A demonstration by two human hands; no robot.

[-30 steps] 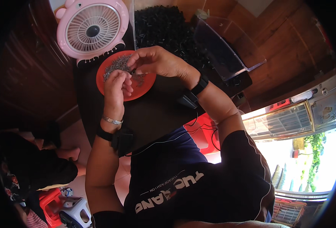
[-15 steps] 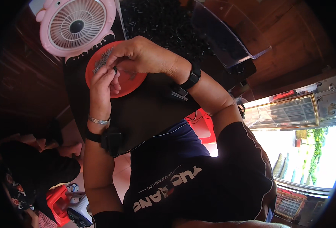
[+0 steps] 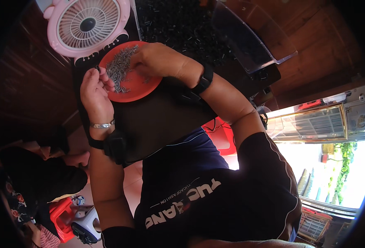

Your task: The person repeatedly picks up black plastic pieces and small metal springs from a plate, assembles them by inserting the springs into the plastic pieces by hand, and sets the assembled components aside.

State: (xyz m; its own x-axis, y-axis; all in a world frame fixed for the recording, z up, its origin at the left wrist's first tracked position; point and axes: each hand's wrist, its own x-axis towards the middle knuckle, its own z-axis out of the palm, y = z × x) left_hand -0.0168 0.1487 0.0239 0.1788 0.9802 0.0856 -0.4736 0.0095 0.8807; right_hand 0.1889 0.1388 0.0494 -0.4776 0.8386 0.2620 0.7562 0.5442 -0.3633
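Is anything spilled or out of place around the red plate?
Nothing stands out. The small grey metal pieces lie heaped inside the red plate, none visibly scattered beyond its rim. The right hand reaches over it; the left hand rests beside it.

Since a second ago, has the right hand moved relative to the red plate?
Yes. The right hand was at the plate's near right edge against the left hand; now it lies farther across the red plate, fingers at the pile of small grey parts.

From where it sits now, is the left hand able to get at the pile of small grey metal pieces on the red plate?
Probably yes. The left hand rests at the red plate edge, fingertips beside the grey pile. The right hand covers the plate's right side, not the pile.
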